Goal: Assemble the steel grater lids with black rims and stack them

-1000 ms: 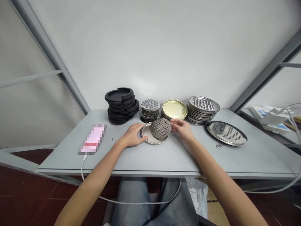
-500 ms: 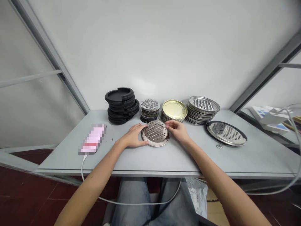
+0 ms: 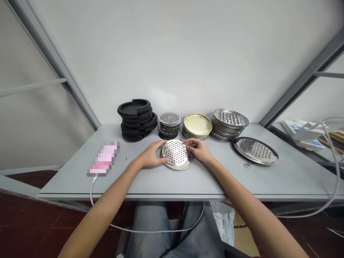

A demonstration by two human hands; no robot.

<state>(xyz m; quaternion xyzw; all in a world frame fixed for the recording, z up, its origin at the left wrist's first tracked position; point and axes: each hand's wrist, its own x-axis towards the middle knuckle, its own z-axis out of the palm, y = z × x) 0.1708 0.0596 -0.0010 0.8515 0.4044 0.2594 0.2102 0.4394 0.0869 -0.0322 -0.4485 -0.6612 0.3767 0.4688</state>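
Between both hands is a round metal grater disc, its bright perforated face up, above a larger round metal plate or rim on the table. My left hand grips the disc's left edge, thumb at the front and fingers behind. My right hand pinches the disc's upper right edge with fingers and thumb. Just behind the hands stand a stack of small grater discs and a stack of gold-coloured round lids. How the disc meets the plate beneath is partly hidden.
Black round holders are stacked at the back left, larger metal grater plates at the back right. A black-rimmed oval-looking grater lies right, beside a small wire clip. A phone with a white cable lies left.
The disc's upper face now looks bright and smooth with holes, where raised teeth showed before. Both hands stay at its edges; the right fingers have shifted slightly left. The view has moved a little.
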